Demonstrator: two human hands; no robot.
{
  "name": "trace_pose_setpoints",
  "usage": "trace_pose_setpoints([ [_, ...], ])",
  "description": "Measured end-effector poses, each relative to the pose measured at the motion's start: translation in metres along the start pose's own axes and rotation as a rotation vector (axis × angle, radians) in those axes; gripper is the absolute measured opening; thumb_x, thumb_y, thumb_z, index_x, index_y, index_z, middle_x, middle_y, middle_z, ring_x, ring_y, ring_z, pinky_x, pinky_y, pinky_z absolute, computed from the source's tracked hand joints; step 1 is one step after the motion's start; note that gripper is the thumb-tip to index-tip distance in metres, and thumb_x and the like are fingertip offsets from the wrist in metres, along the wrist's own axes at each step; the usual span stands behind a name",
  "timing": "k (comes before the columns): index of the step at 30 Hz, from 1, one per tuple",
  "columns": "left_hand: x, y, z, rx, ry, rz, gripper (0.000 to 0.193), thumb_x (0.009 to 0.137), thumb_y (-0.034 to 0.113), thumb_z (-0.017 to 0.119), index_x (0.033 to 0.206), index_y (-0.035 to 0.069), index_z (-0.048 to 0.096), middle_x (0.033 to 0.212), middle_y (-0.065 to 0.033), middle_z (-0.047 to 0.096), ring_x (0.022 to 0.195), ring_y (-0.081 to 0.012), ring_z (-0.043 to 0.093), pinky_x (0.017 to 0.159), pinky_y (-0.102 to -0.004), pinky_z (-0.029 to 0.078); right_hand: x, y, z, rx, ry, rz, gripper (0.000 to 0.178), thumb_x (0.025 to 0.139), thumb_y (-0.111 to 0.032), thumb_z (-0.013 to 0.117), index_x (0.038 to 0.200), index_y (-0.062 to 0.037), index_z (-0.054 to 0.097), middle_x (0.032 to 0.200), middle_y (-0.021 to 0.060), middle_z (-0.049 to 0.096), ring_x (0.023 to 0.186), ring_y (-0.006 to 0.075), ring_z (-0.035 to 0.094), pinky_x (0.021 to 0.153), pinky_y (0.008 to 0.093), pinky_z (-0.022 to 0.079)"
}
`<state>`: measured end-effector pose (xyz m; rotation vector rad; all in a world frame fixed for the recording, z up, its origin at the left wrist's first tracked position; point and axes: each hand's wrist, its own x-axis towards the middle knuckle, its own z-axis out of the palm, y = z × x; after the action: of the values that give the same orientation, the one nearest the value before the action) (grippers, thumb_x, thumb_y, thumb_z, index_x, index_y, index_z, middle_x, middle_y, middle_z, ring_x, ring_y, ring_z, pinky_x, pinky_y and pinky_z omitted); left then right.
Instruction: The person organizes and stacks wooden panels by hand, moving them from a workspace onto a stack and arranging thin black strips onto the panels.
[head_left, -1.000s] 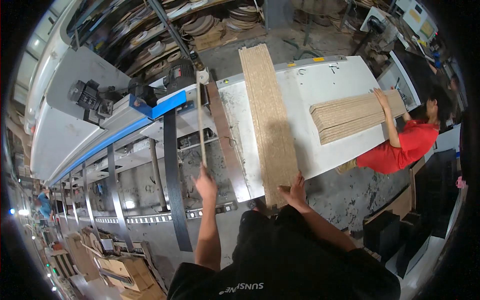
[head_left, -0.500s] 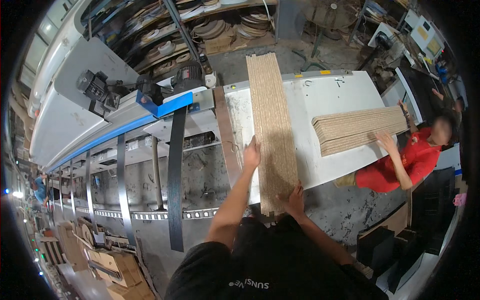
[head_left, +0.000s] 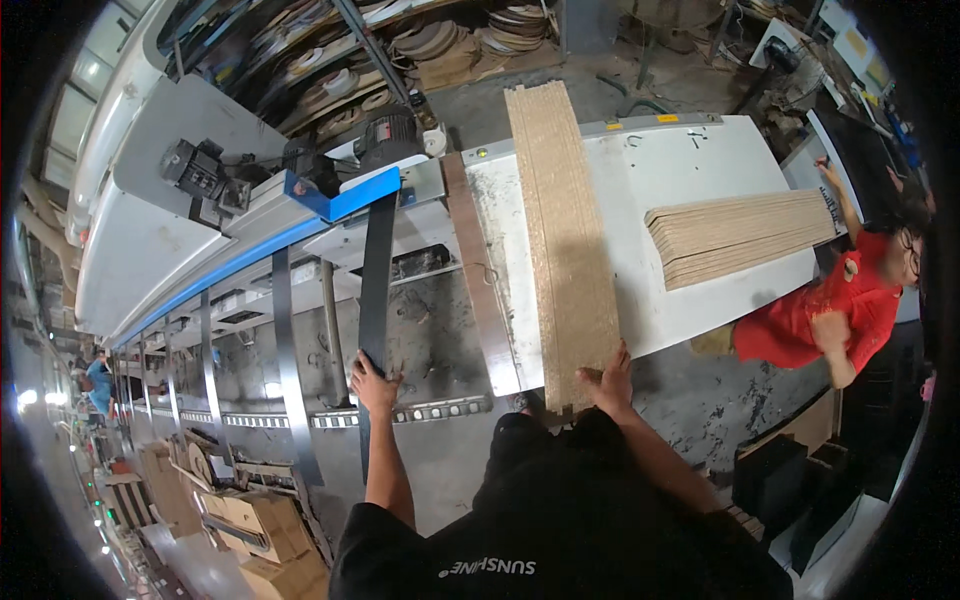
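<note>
A long stack of particleboard strips [head_left: 570, 240] lies on the white table, its near end close to my body. At that end my right hand [head_left: 607, 384] holds the stack's right edge, thumb on top and fingers along the side. Further left, a long black strip [head_left: 376, 285] extends toward me from beneath a blue guard [head_left: 362, 194]. My left hand [head_left: 375, 384] grips this black strip near its lower part, thumb on one side and fingers on the other; the undersides of the fingers are hidden.
On the right of the white table [head_left: 690, 160] rests another stack of strips [head_left: 740, 238], beside a co-worker in a red shirt [head_left: 835, 305]. Metal support bars [head_left: 290, 360] project from the machine [head_left: 150, 180] at left. Cardboard boxes [head_left: 255, 530] sit on the floor.
My left hand has left the particleboard stack and moved left onto the black strip. My right hand stays at the stack's near end. The co-worker's near hand has drawn back from the other stack.
</note>
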<state>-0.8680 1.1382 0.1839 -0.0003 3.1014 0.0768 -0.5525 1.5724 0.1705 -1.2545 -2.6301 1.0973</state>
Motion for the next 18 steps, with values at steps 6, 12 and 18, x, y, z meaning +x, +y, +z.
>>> trace_pose_setpoints([
  [6, 0.000, 0.022, 0.003, -0.379, 0.135, 0.145, 0.096, 0.067, 0.022, 0.087, 0.157, 0.020, 0.054, 0.133, -0.0239, 0.057, 0.126, -0.0452, 0.053, 0.110, -0.0558, 0.043, 0.001, -0.004, -0.004, -0.015, -0.026, 0.012, 0.135, 0.079, -0.057, 0.087, 0.165, 0.0057, 0.003, 0.158, 0.0368, 0.030, 0.143, 0.0544, 0.037, 0.118, 0.0596, 0.038],
  [12, 0.013, 0.116, -0.004, -0.906, -0.058, 0.249, 0.083, 0.070, 0.010, 0.085, 0.150, 0.014, 0.062, 0.131, -0.0240, 0.065, 0.120, -0.0352, 0.064, 0.105, -0.0450, 0.051, 0.002, -0.001, -0.002, 0.006, -0.021, -0.040, 0.135, 0.080, -0.056, 0.086, 0.165, 0.0067, 0.002, 0.158, 0.0371, 0.030, 0.144, 0.0546, 0.036, 0.119, 0.0593, 0.036],
  [18, 0.008, 0.280, -0.020, -1.343, -0.505, 0.068, 0.081, 0.085, 0.009, 0.078, 0.158, -0.006, 0.046, 0.120, -0.0132, 0.073, 0.094, -0.0177, 0.068, 0.084, -0.0291, 0.055, -0.001, 0.004, 0.000, -0.066, 0.034, -0.018, 0.132, 0.078, -0.053, 0.089, 0.164, 0.0064, 0.008, 0.153, 0.0373, 0.037, 0.141, 0.0532, 0.041, 0.119, 0.0572, 0.035],
])
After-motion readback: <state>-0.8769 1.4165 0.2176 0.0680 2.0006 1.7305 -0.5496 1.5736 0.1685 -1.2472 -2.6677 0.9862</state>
